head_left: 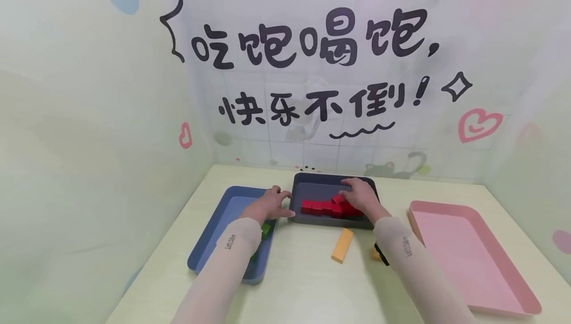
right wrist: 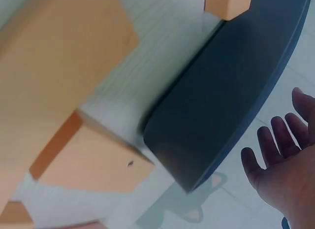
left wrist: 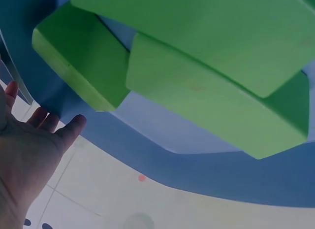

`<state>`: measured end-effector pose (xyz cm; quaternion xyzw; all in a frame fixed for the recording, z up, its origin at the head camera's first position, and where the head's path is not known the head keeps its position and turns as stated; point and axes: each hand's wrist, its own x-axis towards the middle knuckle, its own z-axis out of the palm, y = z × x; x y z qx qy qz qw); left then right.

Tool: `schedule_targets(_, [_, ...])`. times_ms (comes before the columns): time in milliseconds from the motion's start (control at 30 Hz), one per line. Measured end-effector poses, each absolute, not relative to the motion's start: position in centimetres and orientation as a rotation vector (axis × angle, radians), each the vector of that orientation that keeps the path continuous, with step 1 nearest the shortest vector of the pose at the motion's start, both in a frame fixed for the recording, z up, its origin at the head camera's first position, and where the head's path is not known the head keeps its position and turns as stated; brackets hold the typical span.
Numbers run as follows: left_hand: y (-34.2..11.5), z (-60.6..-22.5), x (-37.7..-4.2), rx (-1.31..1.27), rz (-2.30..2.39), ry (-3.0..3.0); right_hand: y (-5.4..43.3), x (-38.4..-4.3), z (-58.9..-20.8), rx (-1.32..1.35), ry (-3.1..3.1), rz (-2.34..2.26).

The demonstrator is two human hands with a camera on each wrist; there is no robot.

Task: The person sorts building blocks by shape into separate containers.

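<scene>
My left hand (head_left: 267,206) hovers over the right edge of the blue tray (head_left: 198,244), thumb and fingers apart, its fingertips by the left side of the dark grey tray (head_left: 308,188). Nothing shows in its grasp. Green blocks (left wrist: 216,93) lie in the blue tray below the left wrist. Above the dark tray, my right hand (head_left: 360,197) reaches over red blocks (head_left: 314,208), its fingers spread beside a tilted red block (head_left: 337,200). In the right wrist view its fingers (right wrist: 269,146) are loosely bent and hold nothing visible; the tray wall hides the red blocks there.
A yellow-orange block (head_left: 342,246) lies on the table (head_left: 303,284) before the dark tray. Another orange block (head_left: 376,253) is partly hidden by the right sleeve. On the right stands a pink tray (head_left: 473,259). A printed wall covering (head_left: 285,150) closes off the back.
</scene>
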<state>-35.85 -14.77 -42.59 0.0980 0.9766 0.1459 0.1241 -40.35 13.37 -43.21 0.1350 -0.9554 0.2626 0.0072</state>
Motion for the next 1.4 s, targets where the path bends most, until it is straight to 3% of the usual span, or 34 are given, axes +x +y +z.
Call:
schedule_targets(633, [-14.0,-41.6,-35.6,0.174,0.365,2.813,20.4,-37.9,-40.7,0.445,-2.927,0.752])
schedule_targets(1067, [-12.5,-40.6,-34.9,0.221,0.193,2.897,30.7,-33.5,-40.0,0.257,-3.038,0.771])
schedule_targets(1400, [-11.5,-40.0,-33.3,0.331,0.289,2.926,39.2,-29.3,-41.5,0.130,-2.987,0.654])
